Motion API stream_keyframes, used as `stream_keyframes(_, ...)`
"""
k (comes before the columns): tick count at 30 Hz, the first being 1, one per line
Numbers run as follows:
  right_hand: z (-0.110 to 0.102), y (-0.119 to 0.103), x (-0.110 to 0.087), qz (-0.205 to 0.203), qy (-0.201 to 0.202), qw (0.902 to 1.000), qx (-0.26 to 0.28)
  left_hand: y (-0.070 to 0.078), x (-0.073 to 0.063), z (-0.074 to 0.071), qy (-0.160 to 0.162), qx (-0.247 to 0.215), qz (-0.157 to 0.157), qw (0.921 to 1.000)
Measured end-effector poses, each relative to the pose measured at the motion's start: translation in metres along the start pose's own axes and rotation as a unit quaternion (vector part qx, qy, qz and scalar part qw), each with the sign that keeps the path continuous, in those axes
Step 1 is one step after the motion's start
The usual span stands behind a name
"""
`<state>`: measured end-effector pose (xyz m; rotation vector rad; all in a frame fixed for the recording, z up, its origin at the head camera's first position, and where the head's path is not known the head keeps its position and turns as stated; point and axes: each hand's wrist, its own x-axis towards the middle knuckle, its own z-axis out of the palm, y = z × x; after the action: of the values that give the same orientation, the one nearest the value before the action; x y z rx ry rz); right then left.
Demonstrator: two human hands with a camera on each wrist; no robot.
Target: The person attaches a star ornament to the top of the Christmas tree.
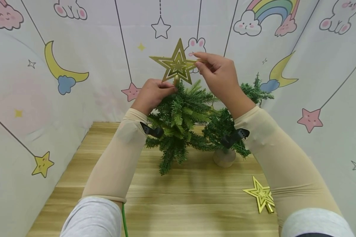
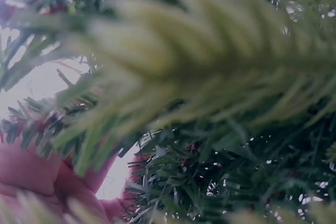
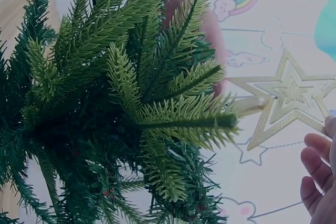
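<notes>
A gold star tree topper (image 1: 179, 65) stands upright over the tip of a small artificial Christmas tree (image 1: 178, 120). My right hand (image 1: 222, 75) pinches the star's right point between thumb and fingers. Just under the star, my left hand (image 1: 151, 95) grips the treetop beside the topper's socket (image 1: 176, 80). In the right wrist view the socket of the star (image 3: 291, 90) points at the top branches (image 3: 184, 121), and green needles partly hide the left hand (image 3: 212, 32). Blurred needles cover much of the left wrist view, with part of the left hand (image 2: 31, 174) low at left.
A second, smaller tree (image 1: 219, 128) on a round pale base (image 1: 224, 158) stands to the right. Another gold star topper (image 1: 262, 195) lies on the wooden table (image 1: 172, 210) near my right forearm. Behind hangs a white backdrop (image 1: 101, 49) with printed cartoons.
</notes>
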<state>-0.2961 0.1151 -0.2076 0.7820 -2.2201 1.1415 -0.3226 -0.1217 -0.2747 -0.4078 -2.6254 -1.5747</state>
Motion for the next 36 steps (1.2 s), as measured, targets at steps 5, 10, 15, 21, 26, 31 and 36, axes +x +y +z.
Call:
stream_keyframes(5,-0.003,-0.001,-0.003,-0.002,0.005,1.0,-0.001,0.001,-0.001,0.001,0.0,0.001,-0.008,1.0)
stream_keyframes(10,-0.009,0.0,-0.007,-0.001,0.012,0.9999,-0.001,0.001,-0.001,0.003,0.005,-0.007,-0.005,1.0)
stream_keyframes(15,-0.02,0.0,-0.016,-0.005,0.022,0.9997,-0.008,0.0,-0.003,0.004,0.011,-0.019,-0.001,0.9997)
stream_keyframes(21,-0.034,0.002,-0.027,-0.012,0.043,0.999,-0.004,-0.002,-0.006,0.004,0.027,-0.049,0.012,0.9983)
stream_keyframes(26,-0.048,0.005,-0.038,-0.028,0.073,0.9969,0.004,-0.005,-0.01,0.001,0.039,-0.063,0.019,0.9971)
stream_keyframes(31,-0.071,0.0,-0.058,-0.05,0.105,0.993,0.021,-0.009,-0.018,-0.006,0.052,-0.045,0.025,0.9973)
stream_keyframes(36,-0.098,-0.001,-0.092,-0.08,0.171,0.9806,0.052,-0.009,-0.039,-0.015,0.084,-0.046,0.034,0.9948)
